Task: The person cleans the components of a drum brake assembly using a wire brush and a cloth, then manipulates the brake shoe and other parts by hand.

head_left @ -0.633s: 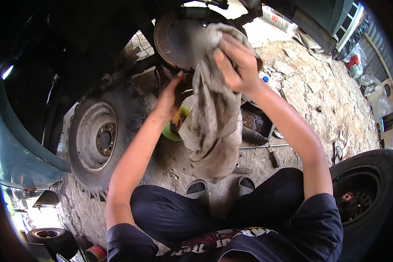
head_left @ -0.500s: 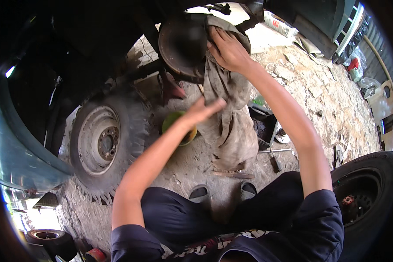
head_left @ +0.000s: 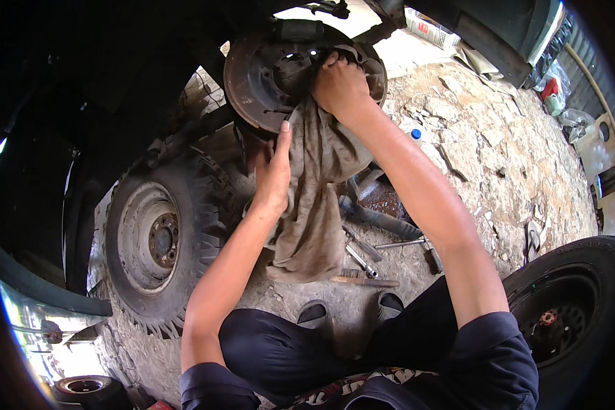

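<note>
A round, rusty brake backing plate (head_left: 247,85) with springs and a hub opening stands in front of me under the vehicle. My right hand (head_left: 342,85) is closed on a grey-brown rag (head_left: 314,212), pressing its top end against the plate's right part. The rag's rest hangs down in folds toward the ground. My left hand (head_left: 273,171) is raised at the plate's lower rim, left of the rag. Its thumb points up, apart from the fingers, which are partly hidden; it grips nothing that I can see.
A knobbly tyre on a pale rim (head_left: 143,236) stands at left; another tyre (head_left: 567,301) lies at right. By my feet are a wooden-backed brush (head_left: 365,281), a metal socket tool (head_left: 361,261) and a hammer-like tool (head_left: 432,256). A blue-capped bottle (head_left: 415,135) stands beyond my right forearm.
My right hand, spread flat on the rag before, has closed on it and moved slightly down and left. My left hand has moved up and left to the plate's rim. The rag has swung left.
</note>
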`<state>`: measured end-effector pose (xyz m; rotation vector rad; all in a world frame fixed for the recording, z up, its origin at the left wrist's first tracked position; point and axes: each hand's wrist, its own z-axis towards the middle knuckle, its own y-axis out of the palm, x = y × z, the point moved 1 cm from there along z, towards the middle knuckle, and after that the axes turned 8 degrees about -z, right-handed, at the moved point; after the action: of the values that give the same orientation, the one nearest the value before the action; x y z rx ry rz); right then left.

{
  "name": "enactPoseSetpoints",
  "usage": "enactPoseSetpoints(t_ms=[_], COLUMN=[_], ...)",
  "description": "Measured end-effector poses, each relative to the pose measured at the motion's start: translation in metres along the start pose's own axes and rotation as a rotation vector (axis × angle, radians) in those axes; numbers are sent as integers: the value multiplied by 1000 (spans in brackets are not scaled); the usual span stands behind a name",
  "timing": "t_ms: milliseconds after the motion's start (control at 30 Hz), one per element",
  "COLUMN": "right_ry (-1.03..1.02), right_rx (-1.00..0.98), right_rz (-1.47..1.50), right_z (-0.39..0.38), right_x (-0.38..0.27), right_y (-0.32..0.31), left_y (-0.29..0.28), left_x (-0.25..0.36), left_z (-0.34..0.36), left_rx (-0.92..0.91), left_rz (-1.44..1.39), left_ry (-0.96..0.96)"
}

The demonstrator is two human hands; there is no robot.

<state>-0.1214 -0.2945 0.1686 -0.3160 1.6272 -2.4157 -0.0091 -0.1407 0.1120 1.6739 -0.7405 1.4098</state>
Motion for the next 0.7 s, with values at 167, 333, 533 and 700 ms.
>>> enactPoseSetpoints(t_ms=[167,333,533,700], right_ry=[3,-53,-232,-336], right_rx=[202,468,607,565], right_rz=[19,196,248,465], right_z=[-15,-25,-39,-73], right_x=[1,12,18,20], right_y=[10,17,9,-7], left_y=[-5,0,0,-4], left_x=[6,-4,-18,-25], left_z=[6,6,17,25], left_rx=[-155,0,-25,-68], left_rz=[-27,-33,-329,-352], left_ry=[11,-43,-30,-99])
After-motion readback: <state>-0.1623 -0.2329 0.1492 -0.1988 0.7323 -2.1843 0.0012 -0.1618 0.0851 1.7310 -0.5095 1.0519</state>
